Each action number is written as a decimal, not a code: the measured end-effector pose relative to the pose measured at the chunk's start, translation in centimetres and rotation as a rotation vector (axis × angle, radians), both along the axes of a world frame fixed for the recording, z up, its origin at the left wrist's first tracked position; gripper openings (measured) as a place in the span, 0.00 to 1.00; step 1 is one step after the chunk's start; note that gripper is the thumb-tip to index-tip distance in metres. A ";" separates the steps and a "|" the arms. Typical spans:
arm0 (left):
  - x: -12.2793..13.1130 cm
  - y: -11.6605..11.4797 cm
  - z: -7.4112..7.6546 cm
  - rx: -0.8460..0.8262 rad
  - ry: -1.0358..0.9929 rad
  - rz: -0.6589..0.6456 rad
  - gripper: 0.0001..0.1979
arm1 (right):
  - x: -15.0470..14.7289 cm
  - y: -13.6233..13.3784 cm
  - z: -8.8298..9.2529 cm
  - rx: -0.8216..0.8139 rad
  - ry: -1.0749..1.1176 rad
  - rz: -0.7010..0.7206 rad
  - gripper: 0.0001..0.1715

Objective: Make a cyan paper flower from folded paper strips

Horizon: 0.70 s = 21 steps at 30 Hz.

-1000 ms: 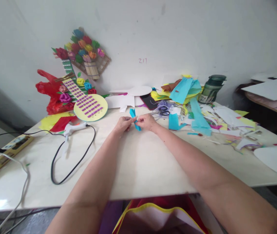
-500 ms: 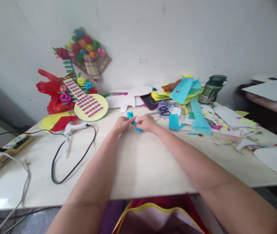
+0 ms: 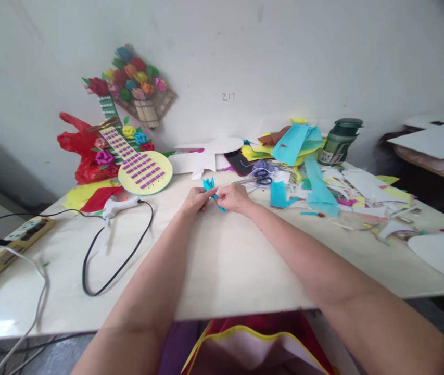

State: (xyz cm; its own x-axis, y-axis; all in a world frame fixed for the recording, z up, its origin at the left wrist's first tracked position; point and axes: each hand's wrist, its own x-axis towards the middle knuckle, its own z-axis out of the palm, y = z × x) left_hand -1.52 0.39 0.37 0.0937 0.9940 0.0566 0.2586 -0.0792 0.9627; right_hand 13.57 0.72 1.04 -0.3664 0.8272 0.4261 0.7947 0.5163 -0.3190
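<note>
A small piece of blue crepe paper (image 3: 208, 184) is pinched at its middle between my two hands, above the table. Its upper end fans out in pleats, and its lower end pokes out below the fingers. My left hand (image 3: 198, 199) is closed on its left side, thumb and forefinger pointing at the pinch. From the right, my right hand (image 3: 232, 198) grips the same middle with bent fingers. The fingertips nearly meet and hide the gathered part. Just behind my right hand lie dark-handled scissors (image 3: 264, 179) beside purple yarn (image 3: 261, 167).
On the left are a white glue gun (image 3: 118, 207) with a looped black cord, a power strip (image 3: 14, 245) and a yellow paper guitar (image 3: 146, 173). Paper scraps (image 3: 366, 190), blue crepe strips (image 3: 317, 182) and a green bottle (image 3: 341, 141) crowd the right. A phone (image 3: 239, 162) lies behind.
The crepe paper's upper end has spread into more of a fan, and its middle looks pinched narrower. Both hands stay in nearly the same place.
</note>
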 end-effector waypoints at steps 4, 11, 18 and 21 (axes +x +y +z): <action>0.0 -0.2 0.3 0.010 0.041 -0.021 0.22 | 0.2 0.0 0.0 0.004 0.011 0.027 0.09; -0.2 -0.8 0.9 0.018 0.086 -0.117 0.23 | 1.5 0.8 0.6 -0.087 0.146 0.108 0.12; -0.4 -0.6 0.7 0.029 0.069 -0.155 0.21 | 1.8 1.1 0.9 -0.034 0.001 0.104 0.10; -0.3 -0.5 0.5 0.037 0.066 -0.138 0.21 | 1.8 1.0 1.2 -0.041 0.026 0.110 0.09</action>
